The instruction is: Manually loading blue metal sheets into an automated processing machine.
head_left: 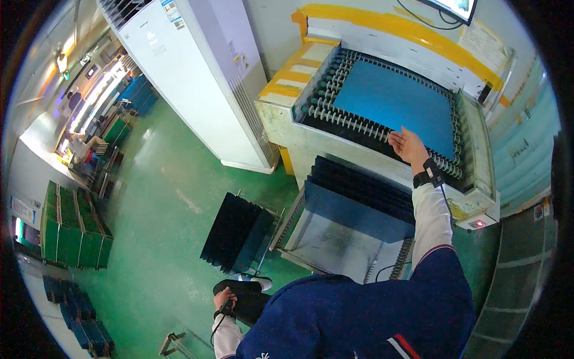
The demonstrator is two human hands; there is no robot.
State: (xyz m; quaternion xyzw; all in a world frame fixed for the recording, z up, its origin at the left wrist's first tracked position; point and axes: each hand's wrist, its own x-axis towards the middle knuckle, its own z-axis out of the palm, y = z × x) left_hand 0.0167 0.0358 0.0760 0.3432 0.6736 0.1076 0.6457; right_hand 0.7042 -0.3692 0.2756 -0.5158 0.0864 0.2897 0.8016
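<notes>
Right hand (408,145) flat, fingers spread open, resting on near edge of blue panel (394,102) lying on roller conveyor (353,122) ahead. Panel likely thin, stiff, light, smooth; lift by edges. Left hand (225,298) low at side, closed around small dark object.

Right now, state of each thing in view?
Blue panel: flat on the roller conveyor, near edge under the right hand.
Right hand: open, fingers resting on the panel.
Left hand: low at the person's side, grip unclear.
Rack of dark panels: loaded, panels upright.
Second rack: loaded, on the floor.
</notes>
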